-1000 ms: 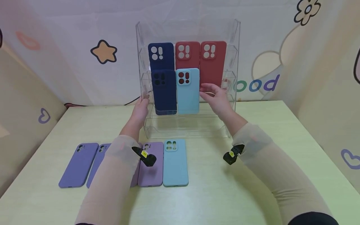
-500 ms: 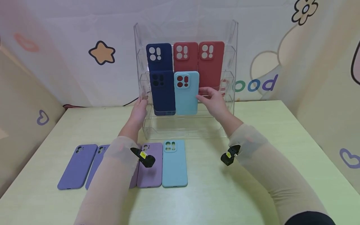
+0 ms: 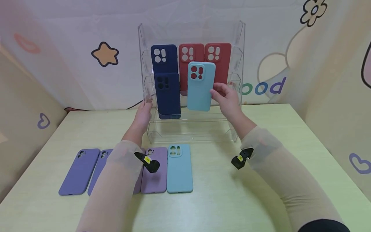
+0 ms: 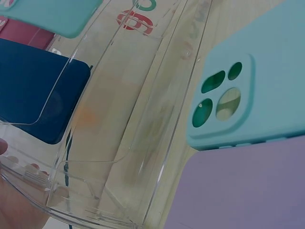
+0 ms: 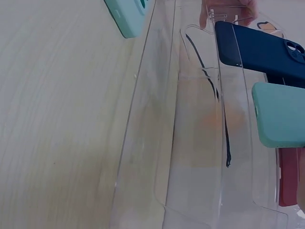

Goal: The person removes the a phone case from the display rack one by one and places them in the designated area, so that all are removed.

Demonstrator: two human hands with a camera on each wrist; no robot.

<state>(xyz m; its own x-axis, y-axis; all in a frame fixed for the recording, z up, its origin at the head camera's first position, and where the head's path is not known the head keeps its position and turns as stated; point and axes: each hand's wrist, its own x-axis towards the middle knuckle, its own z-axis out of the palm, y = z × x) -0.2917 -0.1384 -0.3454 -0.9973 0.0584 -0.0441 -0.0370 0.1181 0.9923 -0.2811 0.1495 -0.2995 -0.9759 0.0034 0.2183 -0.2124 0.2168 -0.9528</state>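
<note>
In the head view my right hand [image 3: 229,100] pinches a light blue phone case [image 3: 200,88] by its right edge. The case is upright and slightly tilted, in front of the two red phone cases [image 3: 191,69] on the clear tiered display rack [image 3: 191,137]. My left hand [image 3: 143,116] grips the rack's left side; the right wrist view shows its fingers [image 5: 248,12] at the rack's end. Two dark blue phone cases [image 3: 168,96] stand on the rack at the left, one tier above the other. The right wrist view shows the held case's lower end over the rack.
On the table [image 3: 220,199] before the rack lies a row of phone cases: blue-violet [image 3: 79,172], light purple [image 3: 153,180] and another light blue one [image 3: 179,170]. My left sleeve [image 3: 110,190] hides part of the row. A patterned cloth [image 3: 72,80] hangs behind the rack.
The light blue case has risen from its tier beside the lower dark blue case and shifted right, held by my right hand. My left hand stays on the rack's side.
</note>
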